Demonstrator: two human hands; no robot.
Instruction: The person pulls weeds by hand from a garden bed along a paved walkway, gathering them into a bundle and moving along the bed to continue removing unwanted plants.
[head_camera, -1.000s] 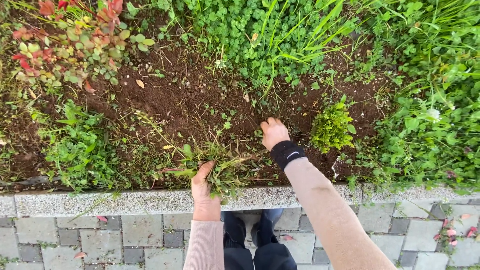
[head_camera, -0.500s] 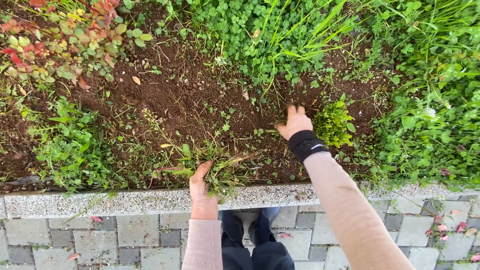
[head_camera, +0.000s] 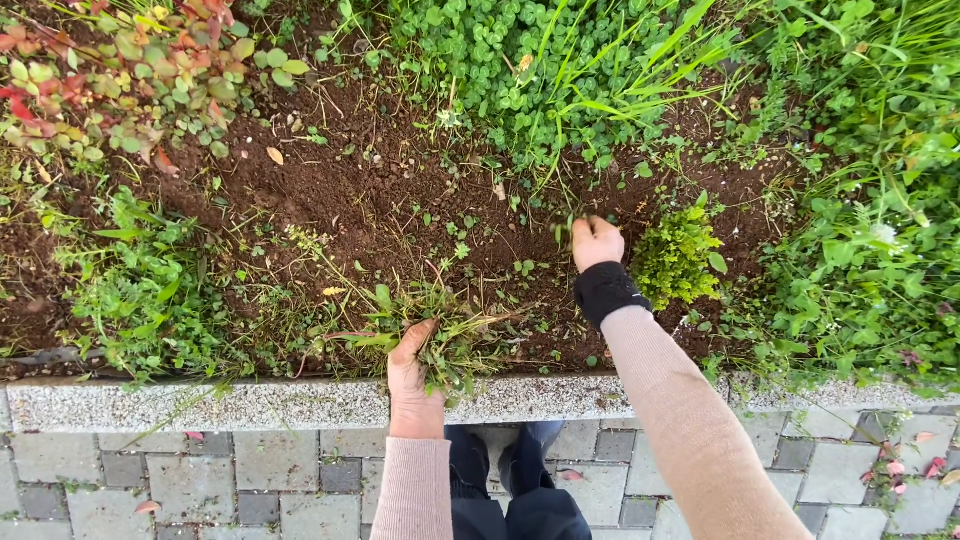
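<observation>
Green stems, a small tuft of them, are pinched in the right hand (head_camera: 597, 243), fist pressed together low over the dark soil (head_camera: 330, 195) just left of a bushy yellow-green plant (head_camera: 678, 258). Left hand (head_camera: 412, 362) is clamped round a bundle of pulled weeds (head_camera: 450, 335) by the stone curb (head_camera: 200, 402), so I'd say this is mid-weeding, tuft about to come out. A steady pull near the base seems the thing, or it snaps. Roots are buried, fingertips are hard to see, and both arms are cut off at the bottom edge.
</observation>
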